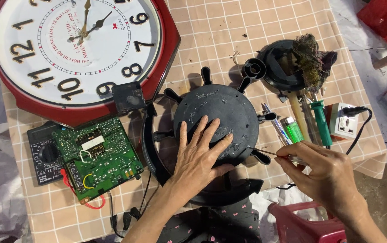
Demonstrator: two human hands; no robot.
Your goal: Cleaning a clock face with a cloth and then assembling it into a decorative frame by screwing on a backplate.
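A round black plastic disc with knobbed spokes [222, 117] lies at the middle of the checked tablecloth [229, 36], over a curved black housing [150, 148]. The left hand [198, 157] rests flat on the disc, fingers spread, pressing it down. The right hand [324, 168] pinches a thin metal probe [265, 152], probably a small screwdriver, its tip touching the disc's right rim.

Just left of the disc lies one green circuit board [96, 157], partly covering one black multimeter [45, 155] with a red lead. Above them one large wall clock [76, 49] with a red frame and white face lies flat, a small square black clock movement [129, 96] on its lower edge.

To the right of the disc sit one green lighter [294, 129], one green-handled soldering iron [321, 121], one wooden handle [296, 112] and one white socket block [344, 120] with a black plug in it. Above these stands a second black round part [276, 63] topped with a clump of dusty fibre [312, 58], and beside it one small black ring [253, 68]. A red plastic stool [306, 225] shows near the lower edge.
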